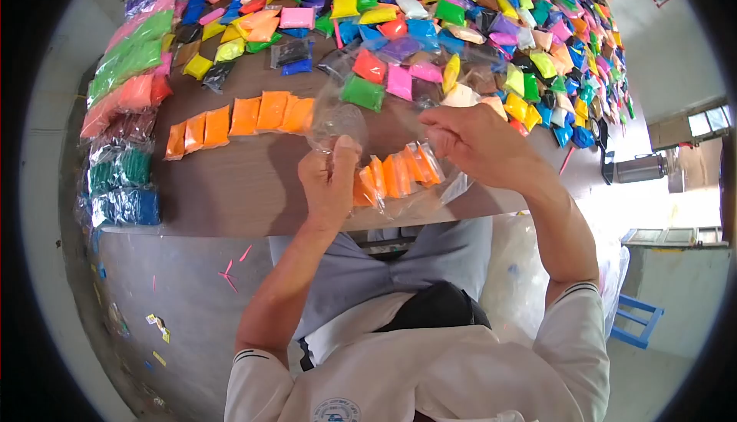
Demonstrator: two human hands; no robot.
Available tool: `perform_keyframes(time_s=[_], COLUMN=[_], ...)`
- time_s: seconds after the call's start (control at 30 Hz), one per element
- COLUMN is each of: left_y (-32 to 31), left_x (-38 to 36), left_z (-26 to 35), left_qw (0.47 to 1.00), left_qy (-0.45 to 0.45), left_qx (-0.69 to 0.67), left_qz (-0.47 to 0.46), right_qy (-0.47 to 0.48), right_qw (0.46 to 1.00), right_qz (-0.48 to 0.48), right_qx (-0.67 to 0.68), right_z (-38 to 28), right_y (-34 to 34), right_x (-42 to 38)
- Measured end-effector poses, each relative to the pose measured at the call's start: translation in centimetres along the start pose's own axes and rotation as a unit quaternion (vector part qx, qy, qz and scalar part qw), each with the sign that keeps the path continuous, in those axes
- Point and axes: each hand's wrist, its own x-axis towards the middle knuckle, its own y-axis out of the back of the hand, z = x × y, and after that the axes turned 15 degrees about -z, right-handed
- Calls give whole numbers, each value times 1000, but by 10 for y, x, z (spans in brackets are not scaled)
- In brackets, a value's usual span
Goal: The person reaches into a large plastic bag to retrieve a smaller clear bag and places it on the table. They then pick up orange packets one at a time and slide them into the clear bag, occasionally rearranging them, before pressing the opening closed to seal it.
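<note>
My left hand (pixel 328 184) is closed, thumb up, on the edge of a clear plastic bag (pixel 335 119). Opposite it, my right hand (pixel 482 144) has its fingers curled in a pinch at the bag's other side. Several small orange packets (pixel 393 177) stand in a row between my hands, apparently inside the transparent bag. Beyond my left hand, more orange packets (pixel 259 115) form a line on the brown table (pixel 238 184). A green packet (pixel 362 93) and a pink packet (pixel 399 82) lie just past the bag.
A large heap of multicoloured packets (pixel 430 11) covers the far side of the table. Stacked bags of sorted packets (pixel 127 165) line the left edge. At the right stands a metal cylinder (pixel 641 168); a blue stool (pixel 637 318) is on the floor.
</note>
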Motion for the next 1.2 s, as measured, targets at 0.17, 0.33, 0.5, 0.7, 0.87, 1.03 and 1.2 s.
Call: perform_keyframes(time_s=[0.17, 0.33, 0.5, 0.7, 0.87, 1.03, 1.2], left_y=[0, -6, -2, -3, 1, 2, 4], left_x=[-1, 1, 0, 2, 2, 3, 1], left_z=[0, -9, -10, -11, -11, -13, 0], left_qw=[999, 996, 994, 997, 999, 998, 997], left_qy=[2, -53, -50, -40, -14, 0, 12], left_qx=[49, 72, 89, 65, 48, 60, 81], left_qz=[-11, -13, -27, -6, -4, -4, -11], right_qy=[168, 252, 239, 70, 55, 48, 100], right_qw=[972, 932, 958, 945, 937, 952, 960], right_qz=[143, 260, 99, -157, -166, -110, -97], right_qx=[86, 27, -123, -277, -304, -283, -245], right_z=[-21, -72, -88, -96, -79, -83, -86], right_y=[6, 24, 21, -6, -39, -33, -43], right_x=[6, 43, 127, 180, 196, 199, 219])
